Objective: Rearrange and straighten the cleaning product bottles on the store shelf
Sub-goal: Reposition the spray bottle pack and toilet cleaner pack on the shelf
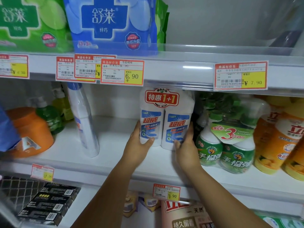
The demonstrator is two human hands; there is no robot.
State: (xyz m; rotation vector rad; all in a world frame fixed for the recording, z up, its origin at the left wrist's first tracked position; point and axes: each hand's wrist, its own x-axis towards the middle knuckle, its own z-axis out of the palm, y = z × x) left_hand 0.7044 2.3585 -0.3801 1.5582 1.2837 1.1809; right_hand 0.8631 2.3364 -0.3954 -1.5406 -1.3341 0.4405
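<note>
- Lower centre: the left hand (139, 146) and right hand (185, 146) reach onto the shelf (115, 160). Their fingers (136, 129) are curled round either side of the twin pack (164, 124), thumbs across its front.
- Centre of the frame: the twin pack of white bottles stands upright, label facing out, close to the green spray bottles (227, 150) on the right.
- The step looks like squaring this pack in its place.
- Centre left: a tall white bottle (83, 122) leans. It probably needs standing upright next, once the pack is released.
</note>
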